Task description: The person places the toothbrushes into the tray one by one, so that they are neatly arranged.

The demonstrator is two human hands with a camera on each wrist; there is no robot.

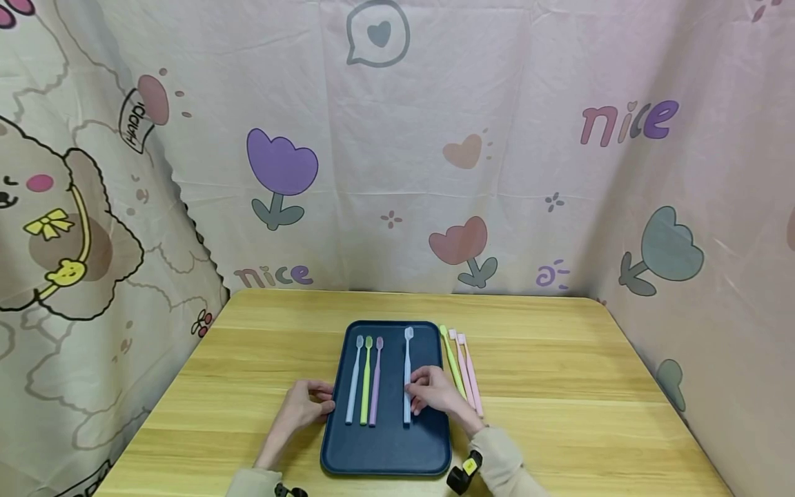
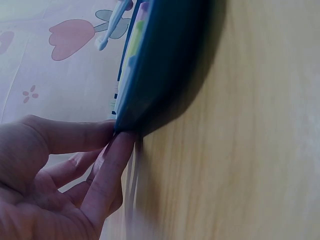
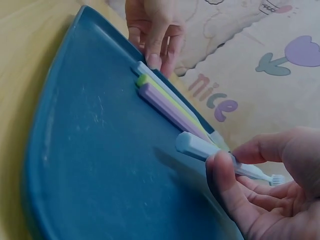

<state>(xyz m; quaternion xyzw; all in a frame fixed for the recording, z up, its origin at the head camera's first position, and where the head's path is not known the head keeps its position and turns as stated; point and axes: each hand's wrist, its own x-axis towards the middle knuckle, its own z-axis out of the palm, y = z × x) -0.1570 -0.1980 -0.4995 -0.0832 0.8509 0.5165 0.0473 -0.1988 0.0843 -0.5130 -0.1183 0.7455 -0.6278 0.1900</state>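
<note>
My right hand (image 1: 435, 390) pinches a light blue toothbrush (image 3: 197, 146) between thumb and fingers over the right half of a dark blue tray (image 1: 385, 449). The brush points head-away, and its shadow falls on the tray in the right wrist view. My left hand (image 1: 306, 404) holds the tray's left rim, thumb and fingertips at the edge. Left of the held brush, three toothbrushes lie side by side in the tray: a light blue one (image 1: 353, 386), a yellow-green one (image 1: 366, 386) and a purple one (image 1: 375, 386).
Right of the tray, a yellow-green toothbrush (image 1: 455, 366) and two pink toothbrushes (image 1: 472, 376) lie on the wooden table (image 1: 559, 386), partly behind my right hand and wrist. A printed curtain (image 1: 385, 138) hangs behind the table and along its sides.
</note>
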